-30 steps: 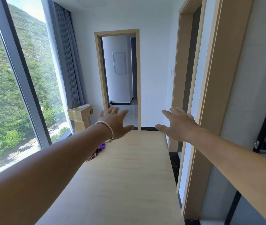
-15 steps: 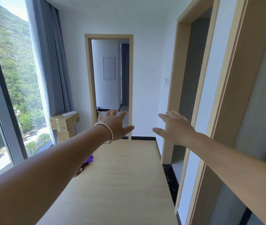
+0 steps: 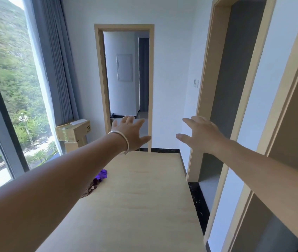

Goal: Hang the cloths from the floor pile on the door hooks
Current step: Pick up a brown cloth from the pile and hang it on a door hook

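Note:
Both my arms stretch forward over a light wooden floor (image 3: 144, 197). My left hand (image 3: 130, 131), with a white bangle at the wrist, is held out with fingers spread and holds nothing. My right hand (image 3: 201, 135) is also spread and empty. A small pile of cloths (image 3: 97, 180), purple and dark brown, lies on the floor at the left, partly hidden behind my left forearm. No door hooks show in this view.
Two stacked cardboard boxes (image 3: 73, 133) stand by the grey curtain (image 3: 57, 60) and the big window (image 3: 8, 88) on the left. An open doorway (image 3: 126, 79) is straight ahead. Wooden door frames (image 3: 206, 88) line the right wall.
The view has moved forward and turned slightly left, so the far doorway and boxes look nearer. Both hands stay outstretched and empty. More of the cloth pile shows.

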`<action>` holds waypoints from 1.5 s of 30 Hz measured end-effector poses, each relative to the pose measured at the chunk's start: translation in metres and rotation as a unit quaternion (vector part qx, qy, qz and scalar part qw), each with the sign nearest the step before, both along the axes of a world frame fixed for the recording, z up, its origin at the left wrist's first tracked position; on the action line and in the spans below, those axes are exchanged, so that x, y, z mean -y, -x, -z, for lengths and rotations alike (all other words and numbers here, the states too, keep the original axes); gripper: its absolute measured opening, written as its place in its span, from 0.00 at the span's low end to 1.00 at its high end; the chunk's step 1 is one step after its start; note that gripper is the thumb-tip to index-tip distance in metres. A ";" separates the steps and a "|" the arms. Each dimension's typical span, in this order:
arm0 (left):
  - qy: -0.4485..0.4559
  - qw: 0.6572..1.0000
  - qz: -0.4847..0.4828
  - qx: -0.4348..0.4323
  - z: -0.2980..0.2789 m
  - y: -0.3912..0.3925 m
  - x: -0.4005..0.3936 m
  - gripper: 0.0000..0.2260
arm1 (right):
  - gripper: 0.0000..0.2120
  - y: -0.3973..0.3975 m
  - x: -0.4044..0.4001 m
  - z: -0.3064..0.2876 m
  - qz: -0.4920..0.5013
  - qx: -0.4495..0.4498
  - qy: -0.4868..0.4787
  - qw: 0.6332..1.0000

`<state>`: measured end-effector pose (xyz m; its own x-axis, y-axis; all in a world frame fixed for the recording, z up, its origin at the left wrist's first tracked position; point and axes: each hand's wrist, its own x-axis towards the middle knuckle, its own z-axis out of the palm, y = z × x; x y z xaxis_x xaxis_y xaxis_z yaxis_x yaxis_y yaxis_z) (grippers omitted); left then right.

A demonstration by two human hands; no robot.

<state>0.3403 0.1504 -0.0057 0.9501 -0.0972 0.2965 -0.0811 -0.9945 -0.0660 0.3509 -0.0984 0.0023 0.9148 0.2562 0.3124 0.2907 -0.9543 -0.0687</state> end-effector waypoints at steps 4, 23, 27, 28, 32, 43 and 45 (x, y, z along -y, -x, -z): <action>-0.025 1.000 -0.007 0.004 0.002 -0.050 0.006 0.33 | 0.34 -0.047 0.008 0.004 -0.012 -0.008 -0.022 1.000; -0.067 0.998 -0.005 0.011 0.006 -0.272 0.071 0.32 | 0.33 -0.276 0.067 0.013 -0.017 -0.046 -0.051 0.997; -0.067 0.998 0.000 0.010 0.011 -0.315 0.068 0.31 | 0.34 -0.320 0.065 0.015 -0.007 -0.052 -0.048 0.997; -0.066 0.998 0.001 0.008 0.013 -0.327 0.066 0.31 | 0.34 -0.331 0.063 0.016 -0.005 -0.053 -0.049 0.997; -0.047 0.999 0.007 0.002 0.018 -0.381 0.054 0.31 | 0.34 -0.383 0.051 0.020 0.003 -0.055 -0.046 0.997; -0.027 0.999 0.019 0.005 0.024 -0.546 0.002 0.32 | 0.35 -0.550 -0.017 0.019 0.016 -0.034 -0.019 0.999; -0.018 1.000 0.021 0.010 0.029 -0.571 -0.001 0.32 | 0.35 -0.572 -0.026 0.028 0.018 -0.022 -0.025 0.999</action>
